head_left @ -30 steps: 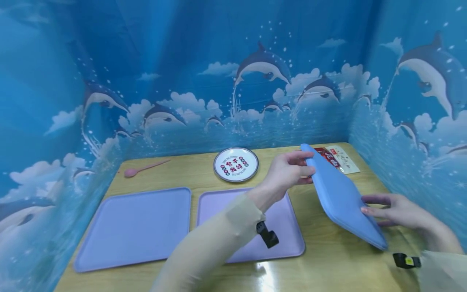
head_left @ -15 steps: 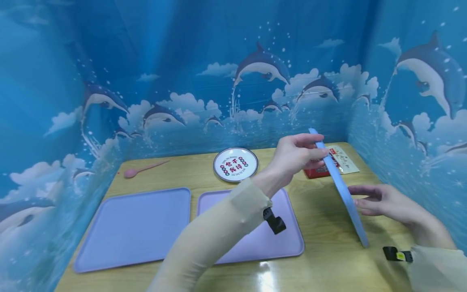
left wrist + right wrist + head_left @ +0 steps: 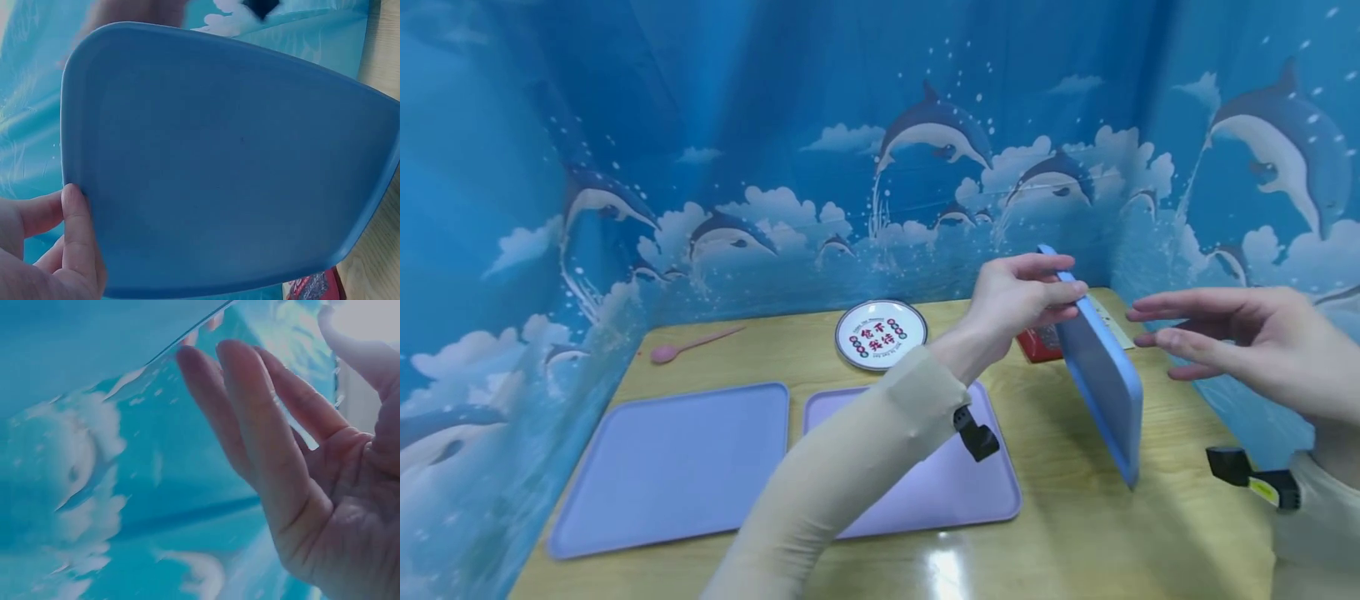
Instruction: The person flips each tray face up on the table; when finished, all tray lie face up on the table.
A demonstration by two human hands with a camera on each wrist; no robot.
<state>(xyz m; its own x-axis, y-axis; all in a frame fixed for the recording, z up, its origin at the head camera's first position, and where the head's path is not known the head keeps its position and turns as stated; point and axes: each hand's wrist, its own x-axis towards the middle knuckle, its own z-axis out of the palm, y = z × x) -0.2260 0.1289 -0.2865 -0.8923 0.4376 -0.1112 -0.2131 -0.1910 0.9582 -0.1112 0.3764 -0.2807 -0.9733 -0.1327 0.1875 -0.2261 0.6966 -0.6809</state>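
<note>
My left hand [image 3: 1018, 296] pinches the far edge of a blue tray [image 3: 1101, 375], which stands steeply tilted over the right part of the table. The left wrist view gives the broad face of the tray [image 3: 231, 169], thumb and fingers at its rim. My right hand [image 3: 1262, 342] is off to the right of the tray, apart from it, fingers loosely extended. In the right wrist view this hand [image 3: 281, 462] holds nothing. Behind the tray lie a red packet [image 3: 1037, 343] and a pale packet [image 3: 1117, 323], both partly hidden.
Two lilac trays lie flat, one on the left [image 3: 677, 467] and one in the middle [image 3: 955, 475], partly under my left arm. A round plate with red characters [image 3: 881, 335] and a pink spoon [image 3: 664, 354] lie behind. Dolphin-print curtains [image 3: 760, 167] enclose the table.
The blue tray has been tipped more upright, its far edge raised by my left hand. My right hand has let go of the tray and moved up and right.
</note>
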